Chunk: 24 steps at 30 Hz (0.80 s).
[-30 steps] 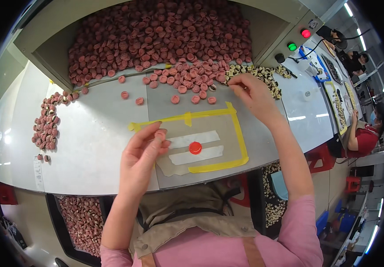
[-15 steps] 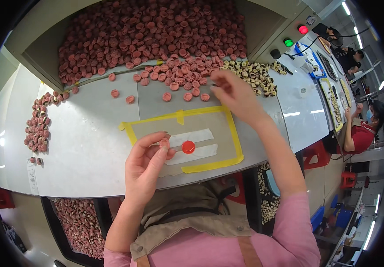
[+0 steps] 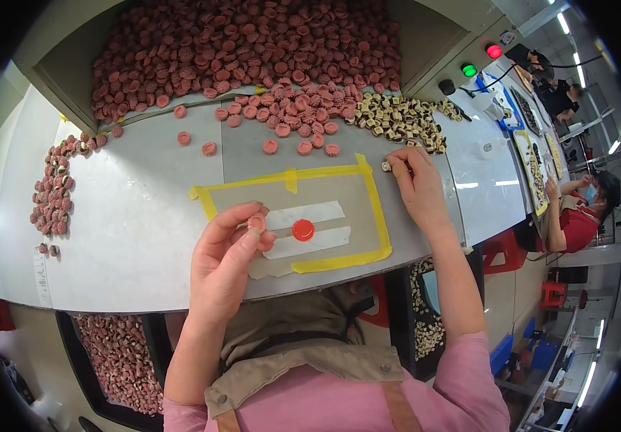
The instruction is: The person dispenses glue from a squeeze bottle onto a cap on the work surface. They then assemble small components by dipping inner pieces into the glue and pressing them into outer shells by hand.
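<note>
A pale grey tabletop [image 3: 130, 237] ran across the view, backed by a slanted grey hopper wall [image 3: 65, 65]. Strip lights [image 3: 564, 23] glared in the upper right, above a green lamp [image 3: 469, 70] and a red lamp [image 3: 494, 51] on a control panel. Farther right, a co-worker in a red top [image 3: 577, 223] sat at a neighbouring bench, with red stools [image 3: 551, 294] on the light floor.

Left hand [image 3: 227, 252] pinching, right hand [image 3: 415, 183] outstretched
</note>
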### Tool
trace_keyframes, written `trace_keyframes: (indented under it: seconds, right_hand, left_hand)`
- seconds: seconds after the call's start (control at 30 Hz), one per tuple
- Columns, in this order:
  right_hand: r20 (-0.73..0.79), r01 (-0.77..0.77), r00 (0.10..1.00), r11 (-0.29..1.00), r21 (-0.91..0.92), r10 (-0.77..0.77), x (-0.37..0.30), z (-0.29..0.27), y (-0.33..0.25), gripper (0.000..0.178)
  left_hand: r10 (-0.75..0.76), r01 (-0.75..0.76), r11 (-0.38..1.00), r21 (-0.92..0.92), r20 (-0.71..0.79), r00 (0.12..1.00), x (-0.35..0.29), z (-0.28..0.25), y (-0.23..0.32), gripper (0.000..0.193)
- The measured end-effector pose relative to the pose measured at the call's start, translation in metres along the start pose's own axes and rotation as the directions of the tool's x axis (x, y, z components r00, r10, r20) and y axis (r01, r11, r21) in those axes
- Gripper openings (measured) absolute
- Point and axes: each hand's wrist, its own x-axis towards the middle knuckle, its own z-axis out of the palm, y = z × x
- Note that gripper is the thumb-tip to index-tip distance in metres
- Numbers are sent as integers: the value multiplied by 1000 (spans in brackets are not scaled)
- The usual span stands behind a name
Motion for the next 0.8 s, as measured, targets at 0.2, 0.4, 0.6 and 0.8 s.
trace_keyframes:
  seconds: [0.2,0.4,0.6,0.8]
  right_hand:
    - [77,-16,997,999,52,12,-4,-8,-26,15]
    - [165,151,978,981,-124,-129,-4,-12,-21,15]
    - [179,94,981,990,-106,-74,-10,-8,-34,14]
    - [279,317,889,927,201,-364,-27,12,-94,17]
  left_hand:
    - [-94,95,986,-141,12,996,-3,-5,3,33]
    - [-130,141,969,-201,69,989,-4,-6,1,34]
    - [-138,159,962,-224,104,985,2,-11,-7,32]
    - [-99,103,993,-50,78,992,-2,-10,5,34]
